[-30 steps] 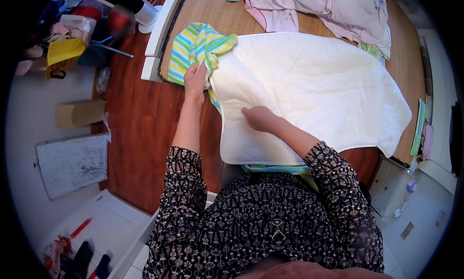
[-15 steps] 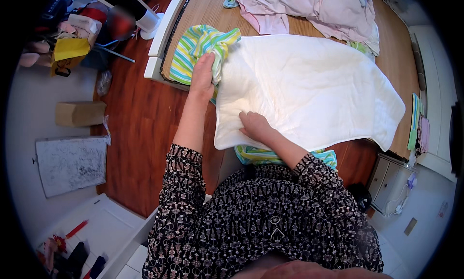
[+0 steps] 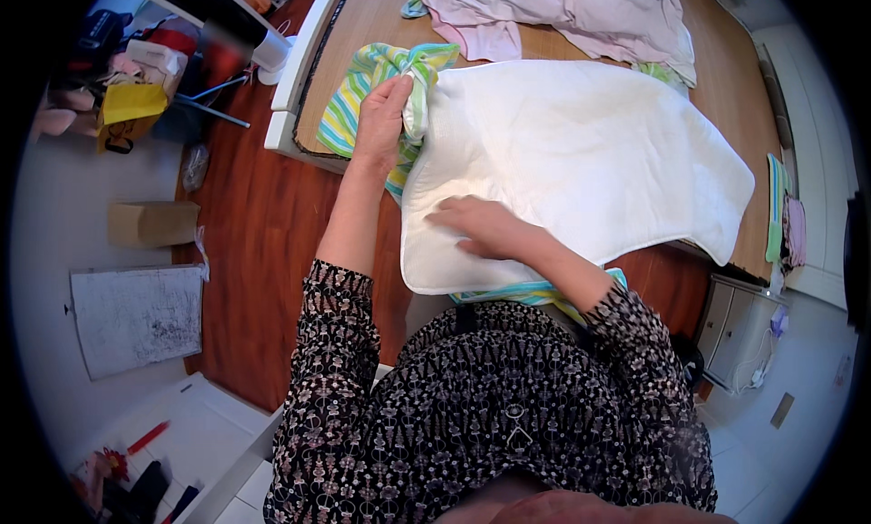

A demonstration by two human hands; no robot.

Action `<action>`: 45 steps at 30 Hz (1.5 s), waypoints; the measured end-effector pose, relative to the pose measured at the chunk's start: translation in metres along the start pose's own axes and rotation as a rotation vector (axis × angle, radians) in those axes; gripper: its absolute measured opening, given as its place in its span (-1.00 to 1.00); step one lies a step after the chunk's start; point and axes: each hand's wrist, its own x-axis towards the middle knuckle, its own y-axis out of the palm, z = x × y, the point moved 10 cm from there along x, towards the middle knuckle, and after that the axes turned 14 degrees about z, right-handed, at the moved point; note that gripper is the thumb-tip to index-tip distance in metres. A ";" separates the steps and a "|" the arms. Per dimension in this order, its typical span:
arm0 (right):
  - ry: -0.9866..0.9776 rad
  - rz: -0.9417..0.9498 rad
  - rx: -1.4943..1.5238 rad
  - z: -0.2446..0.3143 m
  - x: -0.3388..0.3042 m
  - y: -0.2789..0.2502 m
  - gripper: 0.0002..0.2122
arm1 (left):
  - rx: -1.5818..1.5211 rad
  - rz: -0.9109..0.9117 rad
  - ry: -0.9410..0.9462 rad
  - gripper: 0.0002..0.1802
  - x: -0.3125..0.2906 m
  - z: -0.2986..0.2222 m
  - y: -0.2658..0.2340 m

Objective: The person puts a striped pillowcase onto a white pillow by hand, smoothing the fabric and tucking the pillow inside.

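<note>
A white quilted pad with a bound edge lies spread over the wooden surface, its near-left corner hanging toward me. My left hand is closed on a bunched cloth striped in green, yellow, blue and white, beside the pad's left edge. Palm down, my right hand rests on the near-left part of the pad with its fingers stretched out. More striped cloth shows below the pad, close to my waist.
Pale pink cloths lie at the back of the wooden surface. A raised white edge borders its left side. Small folded cloths sit at the right. A grey cabinet stands low on the right.
My right hand has opened from a pinch on the pad to lie flat on it. The left hand has risen slightly with the striped cloth, and the pad's near-left corner reaches lower.
</note>
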 end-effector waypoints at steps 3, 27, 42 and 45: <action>-0.018 0.357 -0.069 0.008 0.045 0.061 -0.37 | -0.028 0.015 -0.008 -0.76 0.005 0.006 0.010; 0.530 -0.855 -1.001 0.042 -0.190 -0.292 -0.64 | -0.025 -0.127 -0.022 -0.72 -0.025 -0.005 -0.013; 0.257 -0.412 0.609 -0.112 -0.015 -0.082 -0.72 | 0.809 0.122 0.295 -0.81 -0.082 -0.046 0.149; 0.405 -0.537 0.824 -0.147 -0.042 -0.026 -0.70 | 0.492 0.162 0.090 -0.83 -0.080 0.022 0.168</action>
